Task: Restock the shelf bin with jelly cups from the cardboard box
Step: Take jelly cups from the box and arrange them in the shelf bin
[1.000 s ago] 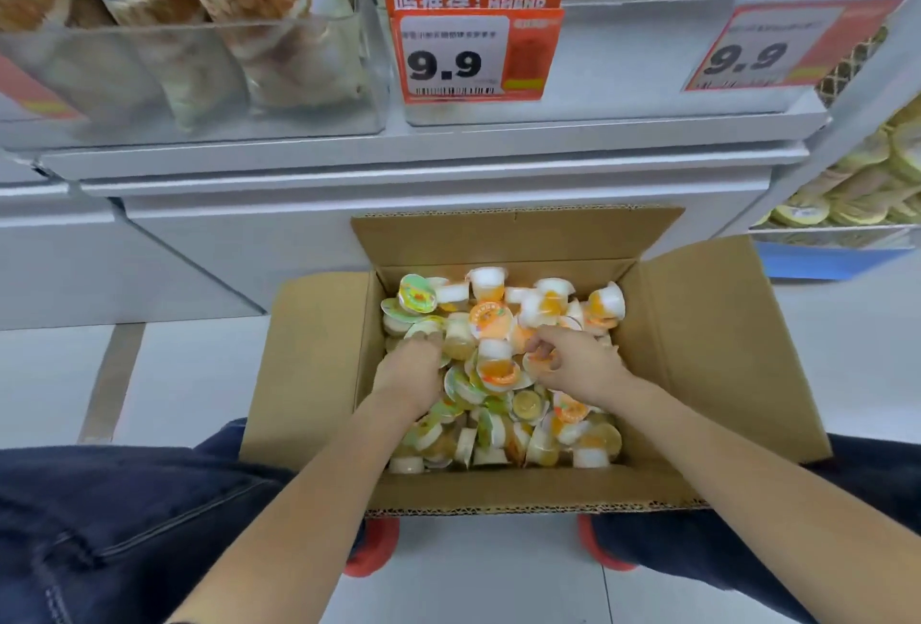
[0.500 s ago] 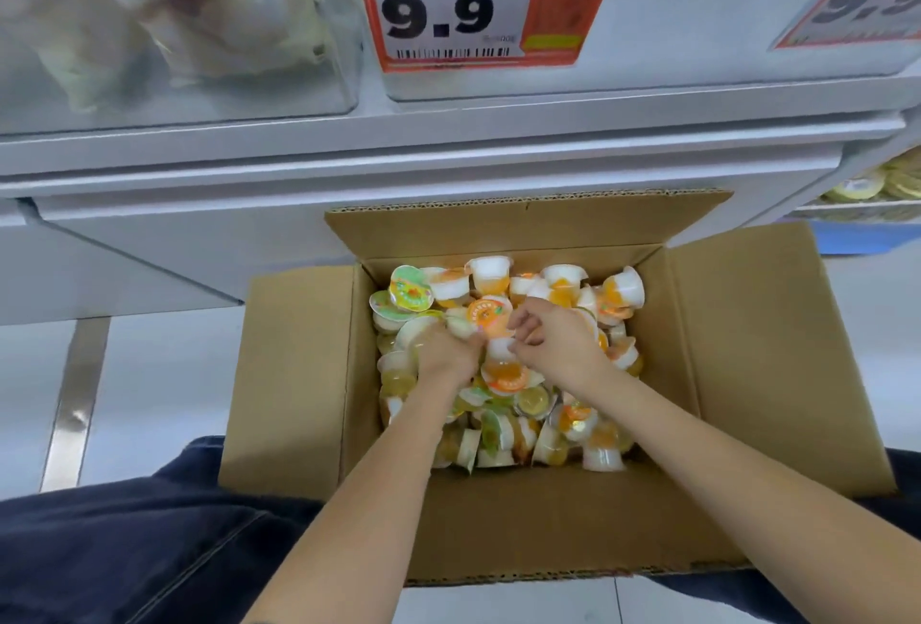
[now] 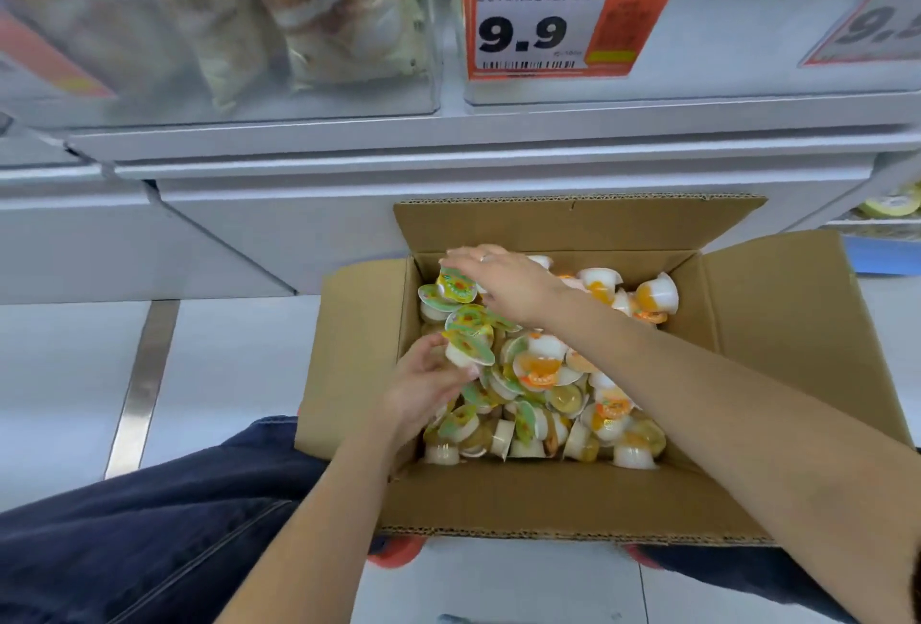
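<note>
Below the white shelving, an open cardboard box (image 3: 588,499) sits on the pale floor between the person's knees, and everything else here is placed from it. Its four flaps are folded outward, and its inside is heaped with jelly cups (image 3: 553,389), small clear tubs with green or orange foil lids, lying at every angle. At the box's near-left inner corner the left hand (image 3: 423,391) reaches in with fingers curled round a green-lidded cup (image 3: 468,347), which it holds tilted just above the heap. At the box's far-left corner the right hand (image 3: 508,282) lies palm-down across the cups, its fingers spread and fairly straight; a ring shows on one finger, and its fingertips touch a green and yellow lid there, but whether anything is held beneath the palm cannot be told. Along the box's far-right side lie several cups with orange filling (image 3: 653,294). Above and behind the box, on the shelf, stands a clear shelf bin (image 3: 747,35) with an orange price tag (image 3: 563,20) reading 9.9 on its front; what lies in it cannot be made out. Left of that bin, still above the box, another clear bin (image 3: 214,45) holds bagged snacks. Near the box's close edge, dark blue trouser legs (image 3: 149,539) flank it, with a red shoe tip (image 3: 398,551) showing under its front left corner.
</note>
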